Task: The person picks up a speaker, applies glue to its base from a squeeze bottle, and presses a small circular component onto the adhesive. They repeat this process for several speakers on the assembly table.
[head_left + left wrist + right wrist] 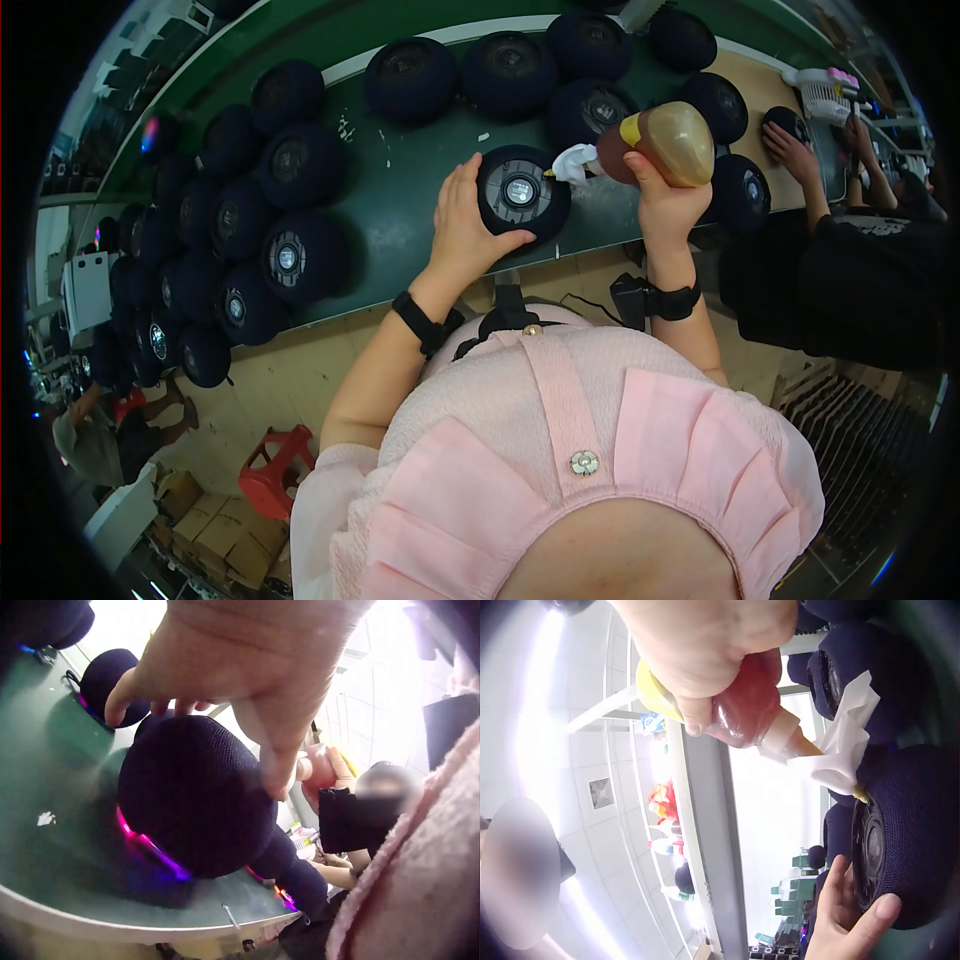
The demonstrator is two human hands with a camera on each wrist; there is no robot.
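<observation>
A round dark-blue fabric speaker [522, 192] lies on the green belt [410, 190] near its front edge, its silver centre facing up. My left hand [468, 222] grips its left side, fingers curled over the fabric [191, 795]. My right hand [668, 200] holds a brownish squeeze bottle [668, 142] tilted down to the left. White tissue [574, 163] is wrapped round the nozzle, whose tip touches the speaker's right rim [900, 832]. In the right wrist view the bottle [746, 697] and tissue [844, 742] show close up.
Several more dark-blue speakers [285, 170] crowd the belt at the left and along the far side. Another person's hand [792, 152] rests on a speaker at the right, beside a white device [825, 90]. A red stool [275, 470] and cardboard boxes [215, 530] stand on the floor.
</observation>
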